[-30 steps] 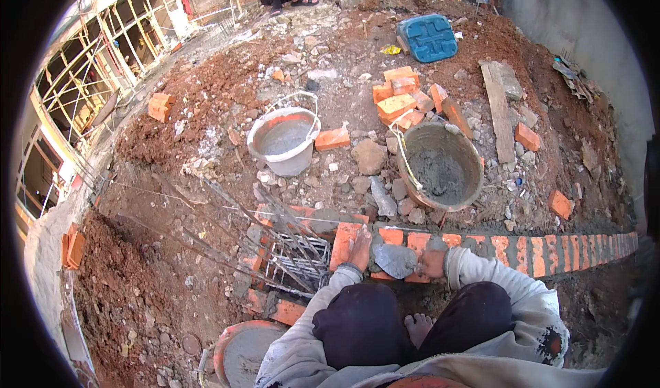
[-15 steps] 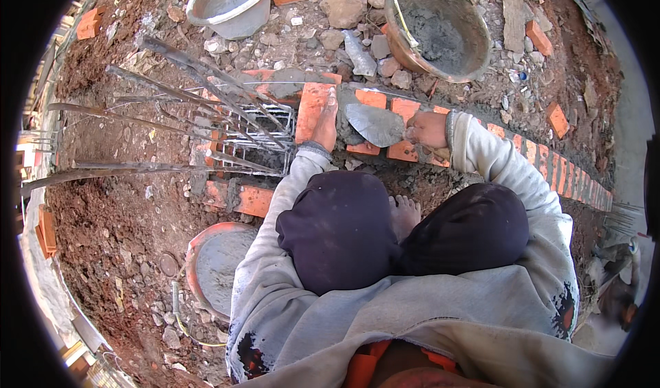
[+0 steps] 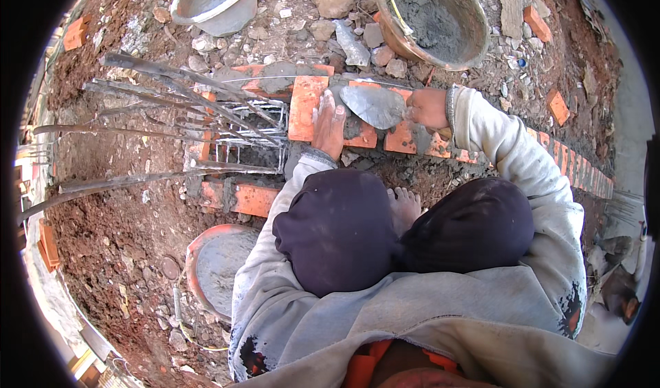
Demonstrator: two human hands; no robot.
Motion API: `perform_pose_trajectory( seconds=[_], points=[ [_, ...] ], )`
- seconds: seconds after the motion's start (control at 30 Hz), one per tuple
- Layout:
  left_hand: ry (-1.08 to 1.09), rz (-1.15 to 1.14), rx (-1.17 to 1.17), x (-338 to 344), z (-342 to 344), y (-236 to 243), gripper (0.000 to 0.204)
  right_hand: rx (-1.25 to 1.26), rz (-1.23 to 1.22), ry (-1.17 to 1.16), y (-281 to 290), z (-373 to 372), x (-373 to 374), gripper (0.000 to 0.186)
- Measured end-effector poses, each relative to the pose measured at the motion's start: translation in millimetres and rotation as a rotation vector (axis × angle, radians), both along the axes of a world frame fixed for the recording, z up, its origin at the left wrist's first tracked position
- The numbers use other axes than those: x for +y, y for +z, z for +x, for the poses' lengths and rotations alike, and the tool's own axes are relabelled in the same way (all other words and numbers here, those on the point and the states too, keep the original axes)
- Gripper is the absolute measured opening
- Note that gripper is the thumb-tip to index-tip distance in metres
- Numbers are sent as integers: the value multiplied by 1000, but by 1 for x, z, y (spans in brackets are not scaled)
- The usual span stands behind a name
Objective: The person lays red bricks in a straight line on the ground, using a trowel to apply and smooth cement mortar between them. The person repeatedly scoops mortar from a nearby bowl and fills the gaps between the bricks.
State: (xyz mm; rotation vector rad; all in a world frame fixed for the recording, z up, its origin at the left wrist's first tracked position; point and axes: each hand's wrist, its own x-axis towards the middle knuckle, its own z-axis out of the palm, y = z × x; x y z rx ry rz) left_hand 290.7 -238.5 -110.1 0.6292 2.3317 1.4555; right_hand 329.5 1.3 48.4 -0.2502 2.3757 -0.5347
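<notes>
An orange brick (image 3: 304, 109) lies crosswise at the left end of the low brick wall (image 3: 368, 137), beside the steel bars. My left hand (image 3: 328, 128) rests along the right edge of that brick, its fingers stretched out and a little apart. A trowel (image 3: 373, 106) is gripped in my right hand (image 3: 427, 110), its handle mostly hidden by my fingers. The grey, mortar-smeared blade lies flat over the wall, pointing left toward my left hand. Wet grey mortar shows between the bricks around the blade.
Rusty rebar (image 3: 172, 78) juts left from a column cage. Beyond the wall stand a pale mortar bucket (image 3: 227, 25) and a brown basin (image 3: 474, 51) of mortar. Another mortar tub (image 3: 199, 271) sits near my left arm. A thin string (image 3: 275, 77) runs along the wall.
My left hand has slid down from the brick's upper end and its fingers have spread somewhat. The trowel blade has shifted slightly left and up. The whole view has moved slightly.
</notes>
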Motion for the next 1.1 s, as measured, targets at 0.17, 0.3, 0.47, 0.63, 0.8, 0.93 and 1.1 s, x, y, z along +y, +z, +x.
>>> perform_pose_trajectory(
  seconds=[0.17, 0.3, 0.47, 0.63, 0.8, 0.93, 1.1],
  points=[
    [189, 102, 126, 2, 12, -3, 70, -36, -64, -90, -35, -8, -7, 37],
    [391, 160, 125, -25, 36, -14, 69, -53, -305, -28, -21, 4, 5, 38],
    [439, 213, 58, -36, 59, -14, 66, -306, -412, -449, -33, 38, 30, 40],
    [428, 257, 11, -27, 65, -17, 64, -111, -342, -145, -48, 60, -17, 40],
    [427, 282, -95, -34, 66, -14, 62, 8, 97, 78, -23, 50, -23, 38],
    [578, 475, -485, -60, 68, -20, 61, -26, -97, -31, 3, 26, -19, 39],
    [574, 825, -1054, -56, 62, 13, 74, -4, -16, 75, -52, 44, -22, 40]
  ],
)
